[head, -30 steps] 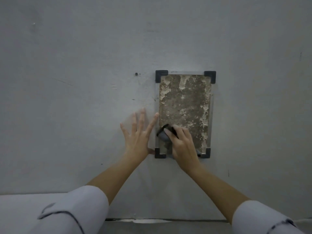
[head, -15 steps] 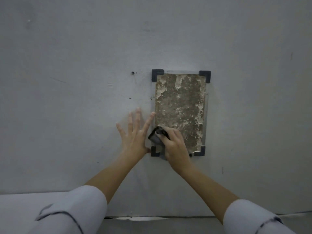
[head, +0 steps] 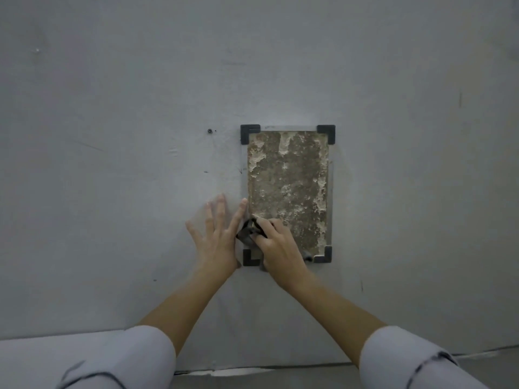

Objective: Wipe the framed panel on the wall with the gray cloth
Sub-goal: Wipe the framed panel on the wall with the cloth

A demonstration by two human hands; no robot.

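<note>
A tall framed panel (head: 292,181) hangs on the grey wall, its brown surface mottled with pale flaky patches and its frame fitted with black corner brackets. My right hand (head: 279,247) presses a bunched dark gray cloth (head: 247,233) against the panel's lower left part, covering that area. My left hand (head: 217,238) lies flat on the wall just left of the frame, fingers spread, its index finger reaching the frame's left edge.
A small dark screw or hole (head: 209,131) sits in the wall left of the panel's top. Faint scuffs mark the wall (head: 112,108). A pale ledge (head: 56,352) runs along the bottom left, with a seam at the wall's base.
My right hand with the cloth has slid left along the panel's lower part toward the bottom left corner. My left hand has stayed flat on the wall.
</note>
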